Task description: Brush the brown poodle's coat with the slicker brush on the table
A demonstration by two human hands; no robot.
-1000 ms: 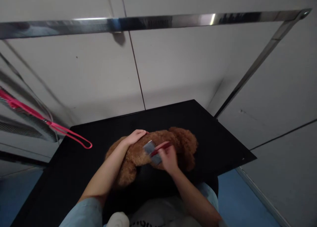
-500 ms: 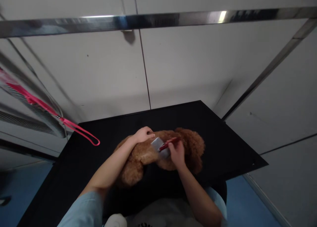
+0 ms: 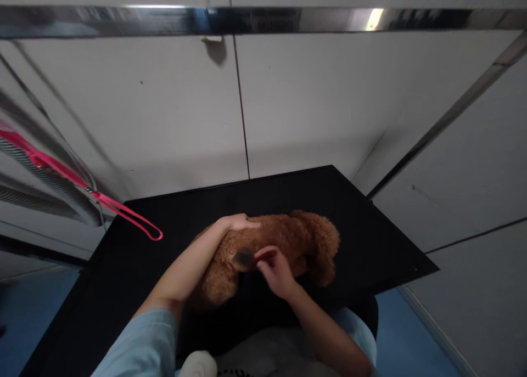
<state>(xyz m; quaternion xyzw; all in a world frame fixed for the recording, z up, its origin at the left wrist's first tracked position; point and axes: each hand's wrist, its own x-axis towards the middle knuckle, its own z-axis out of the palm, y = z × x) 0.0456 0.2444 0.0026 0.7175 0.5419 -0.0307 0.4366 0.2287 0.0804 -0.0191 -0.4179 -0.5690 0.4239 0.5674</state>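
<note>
A curly brown dog [image 3: 284, 231] is on the black grooming table [image 3: 370, 245], its head toward the right. My left hand [image 3: 241, 222] holds the dog's back; its thumb lies along the coat and the other fingers curve over the far side, partly hidden. In my right hand [image 3: 278, 273] is a slicker brush [image 3: 244, 257] with a red handle, the fingers closed round that handle. The brush head, dark and slightly blurred, is at the dog's near side by the hind leg. Whether its pins touch the coat I cannot tell.
A pink loop leash [image 3: 135, 221] hangs over the table's left side, near a grey ribbed hose [image 3: 78, 198]. A shiny metal bar [image 3: 263, 20] crosses above, with a slanted post [image 3: 432, 124] at the right. White panels [image 3: 185, 113] stand behind the table.
My right hand has moved the brush left and toward me, from the dog's middle to its hind part, and the brush has turned. My left hand stays on the back. The view has shifted slightly.
</note>
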